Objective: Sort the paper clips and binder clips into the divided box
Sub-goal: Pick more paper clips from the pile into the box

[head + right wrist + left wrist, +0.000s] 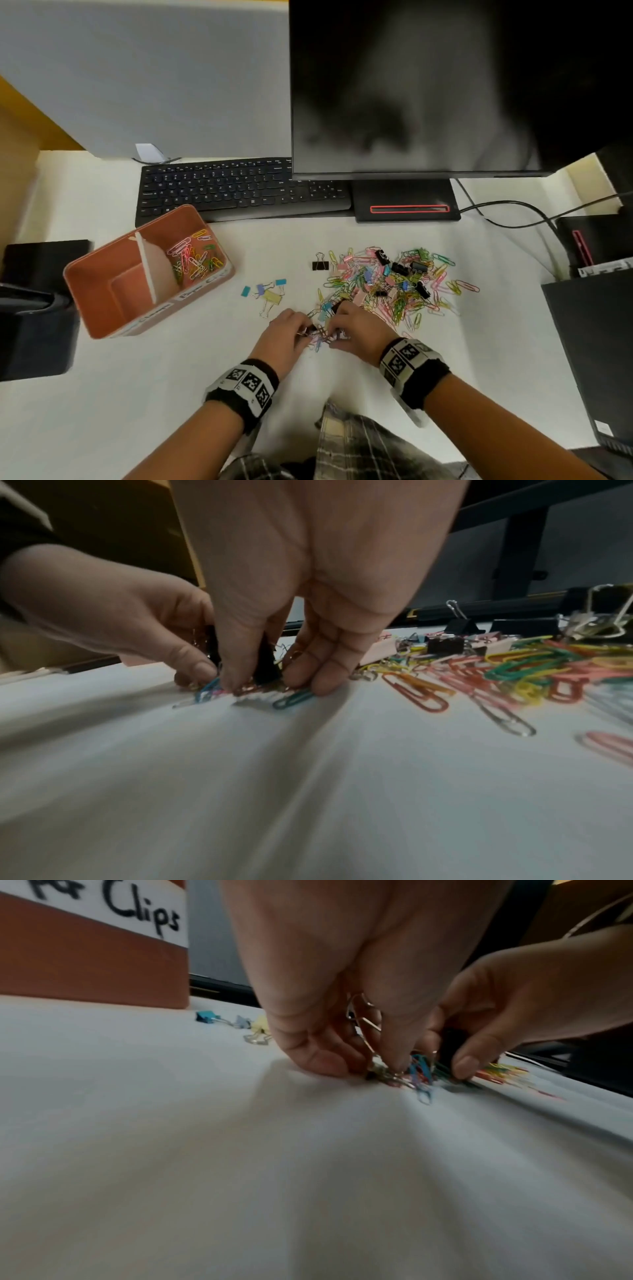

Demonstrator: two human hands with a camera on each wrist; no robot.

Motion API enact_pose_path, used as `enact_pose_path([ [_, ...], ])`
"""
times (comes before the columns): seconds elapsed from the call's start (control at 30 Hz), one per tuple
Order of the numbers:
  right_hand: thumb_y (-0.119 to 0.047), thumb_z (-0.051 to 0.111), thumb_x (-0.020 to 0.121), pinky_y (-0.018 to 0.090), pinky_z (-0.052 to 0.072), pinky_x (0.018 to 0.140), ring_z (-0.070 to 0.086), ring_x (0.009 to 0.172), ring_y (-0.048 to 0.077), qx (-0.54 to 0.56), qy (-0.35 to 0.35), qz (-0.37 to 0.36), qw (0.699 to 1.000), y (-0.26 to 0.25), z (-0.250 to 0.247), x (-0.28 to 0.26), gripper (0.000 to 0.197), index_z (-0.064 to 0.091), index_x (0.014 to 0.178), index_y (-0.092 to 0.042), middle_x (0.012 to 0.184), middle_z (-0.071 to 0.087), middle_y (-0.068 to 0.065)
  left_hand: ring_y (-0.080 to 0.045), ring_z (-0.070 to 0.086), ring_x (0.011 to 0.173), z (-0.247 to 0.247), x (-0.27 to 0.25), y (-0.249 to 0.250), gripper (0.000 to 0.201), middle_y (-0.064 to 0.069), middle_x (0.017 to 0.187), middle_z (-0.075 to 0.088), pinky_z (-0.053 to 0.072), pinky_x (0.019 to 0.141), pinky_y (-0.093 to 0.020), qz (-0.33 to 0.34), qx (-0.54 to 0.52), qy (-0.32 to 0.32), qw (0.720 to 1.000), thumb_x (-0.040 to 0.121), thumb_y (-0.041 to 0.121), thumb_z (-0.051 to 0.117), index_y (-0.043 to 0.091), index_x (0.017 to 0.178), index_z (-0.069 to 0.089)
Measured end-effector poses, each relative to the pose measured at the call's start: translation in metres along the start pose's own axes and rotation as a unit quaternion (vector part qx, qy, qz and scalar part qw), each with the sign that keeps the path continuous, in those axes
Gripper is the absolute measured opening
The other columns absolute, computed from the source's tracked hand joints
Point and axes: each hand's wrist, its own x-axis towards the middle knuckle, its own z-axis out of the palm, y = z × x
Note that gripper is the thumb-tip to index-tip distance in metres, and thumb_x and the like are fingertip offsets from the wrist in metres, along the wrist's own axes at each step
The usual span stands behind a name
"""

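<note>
An orange divided box [102,274] stands at the left; its right compartment holds several coloured paper clips [195,257]. A mixed pile of paper clips and binder clips [387,284] lies at centre right. My two hands meet at the pile's near-left edge over a small tangle of paper clips [423,1069]. The left hand [303,330] curls round a binder clip whose wire handles [363,1020] show between its fingers. Thumb and fingers of the right hand [263,683] pinch a black binder clip [265,664] standing on the table.
A few pastel binder clips [267,291] lie between box and pile, and one black binder clip [320,264] sits alone beyond them. A keyboard [239,188] and monitor [445,85] stand at the back. Dark objects flank both table sides.
</note>
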Motion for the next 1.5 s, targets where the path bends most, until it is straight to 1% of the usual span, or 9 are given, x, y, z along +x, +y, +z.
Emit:
enact_pose_path([
  [0.3,-0.039,0.062,0.083,0.022,0.048,0.077,0.053,0.080,0.007,0.050,0.074,-0.020,0.996,-0.026,-0.051,0.020,0.027,0.062,0.101,-0.018,0.101,0.059,-0.003,-0.014,0.057,0.079,-0.040,0.001,-0.013,0.030,-0.001,0.102,0.057,0.044,0.071,-0.023,-0.107,-0.086,0.146,0.980,0.080,0.025,0.069,0.018,0.106,0.057],
  [0.47,-0.040,0.060,0.086,0.027,0.048,0.077,0.052,0.080,0.009,0.063,0.085,0.027,0.994,-0.032,-0.064,0.043,0.036,0.055,0.116,-0.022,0.095,0.055,-0.009,-0.014,0.046,0.097,-0.035,-0.008,-0.001,0.058,0.001,0.115,0.039,0.040,0.090,-0.025,-0.069,-0.070,0.205,0.974,0.075,0.021,0.073,0.022,0.125,0.043],
  [0.63,-0.033,0.067,0.081,0.024,0.047,0.060,0.053,0.067,0.007,0.098,0.089,0.058,0.990,-0.022,-0.051,0.025,0.039,0.048,0.114,-0.027,0.087,0.054,-0.008,-0.008,0.044,0.096,-0.008,-0.022,0.007,0.041,0.008,0.108,0.043,0.042,0.088,-0.024,0.002,-0.011,0.041,0.999,0.079,0.035,0.068,0.026,0.115,0.052],
  [0.73,-0.020,0.068,0.081,0.029,0.051,0.070,0.050,0.065,0.004,0.101,0.027,0.022,0.994,-0.013,-0.025,0.002,0.029,0.055,0.107,-0.020,0.077,0.052,-0.010,-0.013,0.043,0.105,0.009,-0.016,0.002,0.044,0.004,0.116,0.042,0.040,0.096,-0.026,0.001,0.024,-0.022,0.999,0.080,0.024,0.067,0.024,0.121,0.052],
  [0.83,-0.020,0.062,0.085,0.025,0.041,0.075,0.046,0.074,-0.002,0.024,-0.052,-0.004,0.998,-0.007,0.000,-0.011,0.043,0.048,0.126,-0.028,0.098,0.052,-0.008,-0.014,0.048,0.097,0.013,-0.009,-0.003,0.031,0.001,0.109,0.048,0.039,0.090,-0.022,0.003,0.009,0.003,1.000,0.080,0.014,0.066,0.016,0.110,0.060],
  [0.93,-0.021,0.054,0.090,0.032,0.044,0.088,0.052,0.108,0.018,-0.029,-0.031,-0.001,0.999,-0.005,0.011,-0.007,0.047,0.042,0.135,-0.028,0.126,0.049,0.002,-0.015,0.051,0.085,0.009,-0.007,-0.007,0.019,-0.001,0.097,0.051,0.040,0.080,-0.021,0.018,-0.008,0.021,1.000,0.078,0.006,0.068,0.009,0.097,0.065],
  [1.17,-0.027,0.059,0.087,0.034,0.049,0.082,0.055,0.095,0.021,-0.031,0.048,0.007,0.998,-0.002,0.012,0.002,0.018,0.068,0.096,-0.014,0.105,0.053,0.005,-0.019,0.054,0.087,-0.007,-0.010,-0.025,0.020,-0.002,0.098,0.054,0.046,0.085,-0.029,-0.024,0.009,0.088,0.996,0.076,0.003,0.068,0.010,0.095,0.065],
  [1.33,-0.026,0.064,0.082,0.040,0.052,0.076,0.060,0.086,0.023,-0.063,0.073,-0.039,0.995,0.006,0.012,-0.005,0.014,0.070,0.081,-0.014,0.090,0.064,0.003,-0.017,0.048,0.103,-0.012,-0.011,-0.007,0.040,0.000,0.112,0.052,0.035,0.089,-0.024,0.020,0.077,0.108,0.991,0.077,0.031,0.071,0.019,0.113,0.058],
  [1.5,-0.028,0.060,0.087,0.030,0.049,0.076,0.058,0.083,0.016,0.003,0.089,0.023,0.996,0.023,-0.004,-0.025,0.012,0.066,0.088,-0.017,0.088,0.067,-0.002,-0.020,0.050,0.107,0.004,0.002,0.012,0.042,-0.003,0.117,0.050,0.043,0.095,-0.031,-0.015,0.059,0.074,0.995,0.083,0.029,0.063,0.014,0.121,0.052],
])
